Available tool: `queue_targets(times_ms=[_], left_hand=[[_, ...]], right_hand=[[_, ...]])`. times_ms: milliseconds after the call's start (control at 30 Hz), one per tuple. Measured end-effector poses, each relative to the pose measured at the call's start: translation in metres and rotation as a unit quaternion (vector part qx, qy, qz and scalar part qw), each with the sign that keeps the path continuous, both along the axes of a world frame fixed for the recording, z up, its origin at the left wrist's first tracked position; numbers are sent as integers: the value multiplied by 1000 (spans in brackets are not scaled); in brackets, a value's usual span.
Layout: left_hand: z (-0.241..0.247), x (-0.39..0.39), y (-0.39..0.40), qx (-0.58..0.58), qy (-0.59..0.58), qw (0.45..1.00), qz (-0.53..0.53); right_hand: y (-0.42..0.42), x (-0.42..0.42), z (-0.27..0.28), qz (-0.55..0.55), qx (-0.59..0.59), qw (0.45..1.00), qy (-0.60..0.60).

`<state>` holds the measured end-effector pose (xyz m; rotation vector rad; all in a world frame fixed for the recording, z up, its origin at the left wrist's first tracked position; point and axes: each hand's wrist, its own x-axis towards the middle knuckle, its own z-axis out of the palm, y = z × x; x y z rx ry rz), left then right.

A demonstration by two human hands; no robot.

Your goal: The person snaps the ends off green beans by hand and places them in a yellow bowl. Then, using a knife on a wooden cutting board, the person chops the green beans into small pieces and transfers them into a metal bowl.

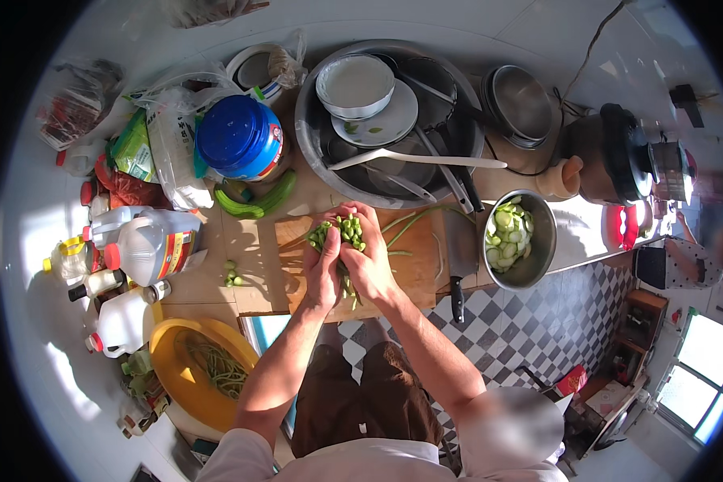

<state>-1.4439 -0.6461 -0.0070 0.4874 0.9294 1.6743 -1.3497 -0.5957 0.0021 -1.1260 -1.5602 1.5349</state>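
Note:
Both my hands meet over a wooden cutting board [419, 283]. My left hand [324, 271] and my right hand [367, 259] are closed around a bunch of cut green beans [352, 231], whose pieces show above the thumbs and below the palms. A few long beans [405, 226] lie on the board's far right part. At the board's right edge lies a cleaver [461, 247] with a black handle pointing towards me. Beyond it stands a metal bowl [548, 247] of sliced pale green vegetable. Left of the board are several small green pieces [234, 278] on the counter.
A yellow basin [202, 413] with long beans is at the lower left. A large metal basin [307, 144] holding dishes and utensils stands behind the board. Bottles and jugs [150, 247] line the left side, near a curved green vegetable [259, 208]. Another person [687, 262] is at the far right.

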Motion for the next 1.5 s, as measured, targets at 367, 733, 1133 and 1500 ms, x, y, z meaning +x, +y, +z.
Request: queue_targets(times_ms=[367,733,1133,1500], left_hand=[[-14,1,-31,-66,-65,995,23],[-27,-13,-60,-161,-263,950,-42],[7,-59,-57,-125,-158,979,19],[158,-48,-34,-14,711,702,-28]], right_hand=[[-29,-13,-20,29,98,978,-181],[-40,-18,-6,71,-3,981,-182],[-32,41,5,25,-5,998,-63],[66,83,-103,-225,254,862,-377]])
